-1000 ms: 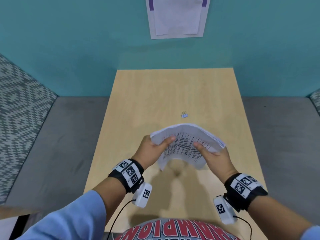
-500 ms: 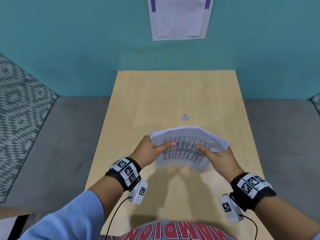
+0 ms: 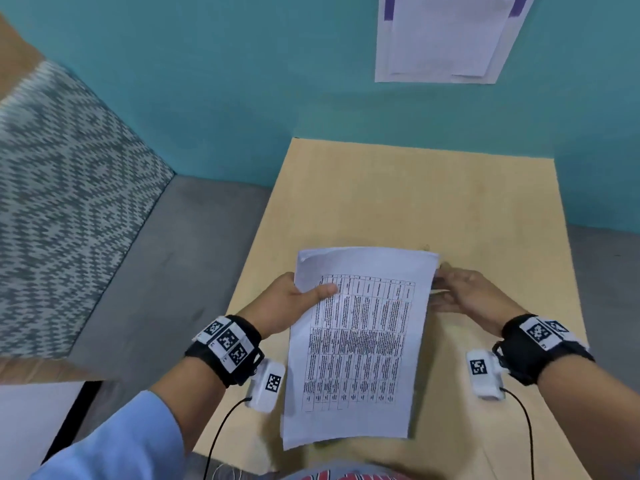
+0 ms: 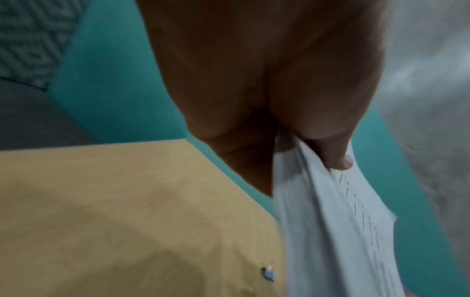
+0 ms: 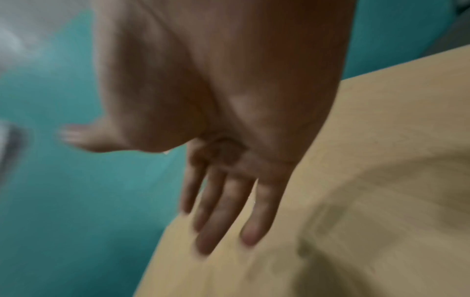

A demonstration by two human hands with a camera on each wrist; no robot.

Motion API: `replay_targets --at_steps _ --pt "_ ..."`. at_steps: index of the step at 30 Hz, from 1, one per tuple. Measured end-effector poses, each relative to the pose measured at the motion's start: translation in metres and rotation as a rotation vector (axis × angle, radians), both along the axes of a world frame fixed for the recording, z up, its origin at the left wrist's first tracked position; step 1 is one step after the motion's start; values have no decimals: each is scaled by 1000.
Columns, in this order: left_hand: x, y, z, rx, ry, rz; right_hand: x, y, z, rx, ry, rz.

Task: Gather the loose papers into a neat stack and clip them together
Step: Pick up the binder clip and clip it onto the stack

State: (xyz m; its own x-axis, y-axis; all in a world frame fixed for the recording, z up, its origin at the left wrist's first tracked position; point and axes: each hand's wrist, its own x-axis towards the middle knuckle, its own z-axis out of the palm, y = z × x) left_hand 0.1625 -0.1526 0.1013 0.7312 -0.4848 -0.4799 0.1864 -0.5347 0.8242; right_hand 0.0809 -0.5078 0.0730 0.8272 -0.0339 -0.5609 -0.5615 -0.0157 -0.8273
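The left hand is pinching the white printed stack of papers near its far-left corner, holding it up over the pale wooden table. To clip well, that pinch should be keeping the edges flush. The right hand, fingers straight and spread and holding nothing, is hovering just right of the stack, while the small pale-blue binder clip is lying on the table behind the sheets.

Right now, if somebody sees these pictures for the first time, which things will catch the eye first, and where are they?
First the stack of printed papers, held up over the middle of the wooden table by the left hand, which pinches its left edge. Next the right hand, open with straight fingers beside the stack's right edge. A small binder clip lies on the table.
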Motion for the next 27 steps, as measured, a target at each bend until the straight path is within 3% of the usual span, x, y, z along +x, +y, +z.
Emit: replay_targets --at_steps 3,5,8,10,15,20,27 --pt "3 30 10 73 -14 70 50 -14 -30 -457 -27 -164" --pt "5 46 17 104 -34 105 76 -15 -61 -742 -23 -74" --pt "6 59 28 98 -33 132 102 -12 -105 -900 -10 146" --pt "9 64 33 105 -39 139 108 -10 -120 -938 15 174" --pt "13 58 52 60 -75 122 92 -15 -115 -890 -29 39" --pt "14 39 68 45 -210 4 41 -25 -87 -703 31 -155" --pt "5 22 86 178 -362 -162 -52 -32 -54 -341 42 -442"
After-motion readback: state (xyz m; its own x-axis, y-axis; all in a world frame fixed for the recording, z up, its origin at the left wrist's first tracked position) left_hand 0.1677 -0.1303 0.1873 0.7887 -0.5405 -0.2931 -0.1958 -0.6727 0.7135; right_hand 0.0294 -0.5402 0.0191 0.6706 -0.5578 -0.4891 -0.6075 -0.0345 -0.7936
